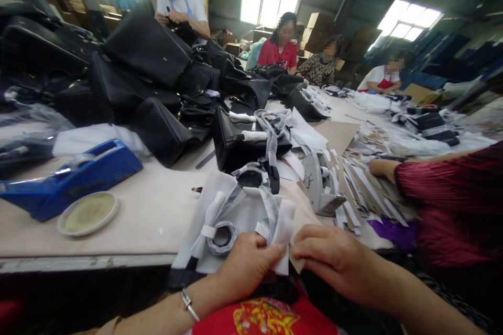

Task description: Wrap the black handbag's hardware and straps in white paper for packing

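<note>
A black handbag (184, 278) lies at the table's front edge before me, largely covered with white foam sheet (251, 204). Its straps are wound in clear plastic and white foam, with one coiled strap (222, 238) on the left side. My left hand (251, 264) is closed on a white foam wrap (283, 220) at the bag's right side, thumb on top. Just right of it, my right hand (334, 256) pinches a small tan piece (296, 261), perhaps card, beside the bag's edge. The fingertips of both hands are close together, and the bag's lower part is hidden by my forearms.
On the left stand a blue tape dispenser (98, 167) and a round shallow dish (89, 213). Black bags (149, 47) pile up behind. A grey metal holder (320, 183) and paper strips (365, 193) lie right. A co-worker's maroon sleeve (451, 178) reaches in; several people work beyond.
</note>
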Demonstrator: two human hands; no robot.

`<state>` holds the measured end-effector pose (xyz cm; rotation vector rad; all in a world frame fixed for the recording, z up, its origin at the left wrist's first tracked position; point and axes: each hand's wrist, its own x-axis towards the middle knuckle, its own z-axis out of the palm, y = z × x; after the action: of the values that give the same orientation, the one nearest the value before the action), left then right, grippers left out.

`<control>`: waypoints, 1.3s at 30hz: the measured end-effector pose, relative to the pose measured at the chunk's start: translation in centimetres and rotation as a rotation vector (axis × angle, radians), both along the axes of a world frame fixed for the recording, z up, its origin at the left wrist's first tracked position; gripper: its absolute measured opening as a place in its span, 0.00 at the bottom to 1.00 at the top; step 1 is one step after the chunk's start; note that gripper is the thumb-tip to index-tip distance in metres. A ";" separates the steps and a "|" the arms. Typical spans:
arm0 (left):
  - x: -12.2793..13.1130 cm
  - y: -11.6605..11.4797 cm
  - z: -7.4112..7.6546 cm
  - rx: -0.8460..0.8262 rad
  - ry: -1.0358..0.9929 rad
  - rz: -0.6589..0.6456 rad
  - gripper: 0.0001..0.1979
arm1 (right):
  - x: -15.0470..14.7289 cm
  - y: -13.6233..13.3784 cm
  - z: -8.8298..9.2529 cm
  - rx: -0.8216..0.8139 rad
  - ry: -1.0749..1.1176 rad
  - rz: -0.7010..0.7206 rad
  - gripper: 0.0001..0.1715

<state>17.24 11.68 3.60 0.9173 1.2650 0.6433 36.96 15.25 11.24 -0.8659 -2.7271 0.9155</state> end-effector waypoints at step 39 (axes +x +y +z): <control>-0.1 -0.9 -0.3 0.225 0.025 -0.117 0.19 | -6.9 4.1 1.6 0.048 -0.276 0.210 0.12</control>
<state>17.11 10.74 3.30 1.1790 1.1675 0.6922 30.03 19.38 12.84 -0.7584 -3.1119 0.8142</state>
